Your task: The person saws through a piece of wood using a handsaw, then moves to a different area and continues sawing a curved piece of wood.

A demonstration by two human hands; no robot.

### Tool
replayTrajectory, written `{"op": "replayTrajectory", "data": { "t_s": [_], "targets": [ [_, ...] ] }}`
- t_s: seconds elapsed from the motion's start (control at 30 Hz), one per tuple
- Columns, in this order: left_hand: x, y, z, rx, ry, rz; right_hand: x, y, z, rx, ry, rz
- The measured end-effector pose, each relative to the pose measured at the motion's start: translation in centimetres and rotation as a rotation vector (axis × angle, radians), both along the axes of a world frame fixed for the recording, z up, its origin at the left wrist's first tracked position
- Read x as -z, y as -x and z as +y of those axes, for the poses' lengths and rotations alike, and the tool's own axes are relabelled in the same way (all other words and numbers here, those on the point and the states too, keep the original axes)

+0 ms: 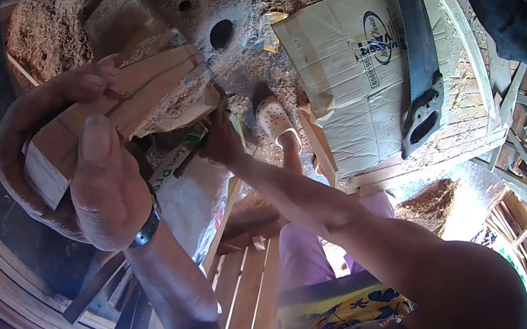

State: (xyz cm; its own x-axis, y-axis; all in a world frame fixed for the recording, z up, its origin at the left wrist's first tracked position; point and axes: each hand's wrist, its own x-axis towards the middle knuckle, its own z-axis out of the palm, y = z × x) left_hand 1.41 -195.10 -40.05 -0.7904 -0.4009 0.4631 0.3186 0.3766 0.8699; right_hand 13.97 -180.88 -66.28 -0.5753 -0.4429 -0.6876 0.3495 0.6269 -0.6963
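**Cardboard under handsaw; wooden block in left hand**

Handsaw likely parked there for easy reach. Wooden block sits left of it, left fingers wrapped round, thumb on top, presumably to steady it. Right hand curled by the chipped end; can't tell what its fingers grip.

wood block: left, in left grip | handsaw: right, on cardboard | clog: between block and cardboard | wooden slats: behind block, nearer the person
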Motion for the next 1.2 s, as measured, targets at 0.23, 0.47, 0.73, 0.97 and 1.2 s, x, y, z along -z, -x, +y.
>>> {"op": "replayTrajectory", "data": {
  "t_s": [0.23, 0.47, 0.73, 0.97, 1.2],
  "targets": [
    [0.1, -0.1, -0.1, 0.044, -0.065, -0.004, -5.9, -0.8, 0.8, -0.146, -0.202, 0.574],
    [-0.3, 0.2, 0.7, 0.006, -0.167, 0.038, -7.0, 0.8, 1.9, -0.333, 0.264, 0.462],
    [-0.5, -0.7, 1.0, -0.079, -0.141, -0.037, -4.3, 4.2, 5.0, -0.337, 0.556, 0.251],
    [-1.8, -1.7, -0.3, 0.024, -0.064, -0.156, -10.9, 8.9, 6.7, -0.504, 0.564, 0.308],
    [-3.5, -2.1, -0.4, -0.041, -0.087, -0.359, -16.8, 10.5, 2.6, -1.473, 0.012, 0.299]
  ]
}}
